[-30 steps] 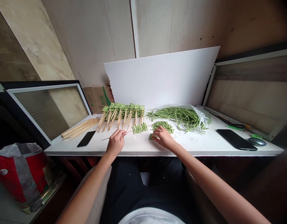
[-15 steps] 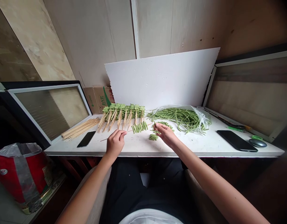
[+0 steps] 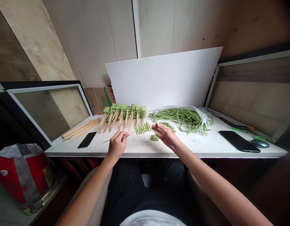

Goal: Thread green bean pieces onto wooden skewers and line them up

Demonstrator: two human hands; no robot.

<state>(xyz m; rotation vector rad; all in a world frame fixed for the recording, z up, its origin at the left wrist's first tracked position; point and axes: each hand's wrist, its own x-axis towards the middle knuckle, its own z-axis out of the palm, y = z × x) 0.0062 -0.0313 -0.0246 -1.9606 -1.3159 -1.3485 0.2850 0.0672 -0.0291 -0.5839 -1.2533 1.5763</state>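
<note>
My left hand (image 3: 118,142) is closed round a thin wooden skewer (image 3: 132,132) held nearly level above the table. Several short green bean pieces (image 3: 143,128) are threaded side by side along its far part. At the skewer's tip, my right hand (image 3: 167,135) pinches a short piece of green bean (image 3: 155,122), mostly covered by the fingers. Whether the tip has entered this piece I cannot tell. Below and behind the right hand lie cut bean pieces, a small bunch (image 3: 154,137) nearer me and a larger pile (image 3: 168,126) partly hidden.
Finished bean skewers (image 3: 126,110) are stacked at the back left, beside loose bare skewers (image 3: 81,128) and a phone (image 3: 87,140). Long beans (image 3: 182,116) spill from a plastic bag behind my right hand. Another phone (image 3: 239,141) and a mouse (image 3: 260,143) lie far right.
The skewer with its bean pieces has shifted slightly right, its tip now meeting the right hand's fingers. The right hand has moved a little left. Both hands keep their grip.
</note>
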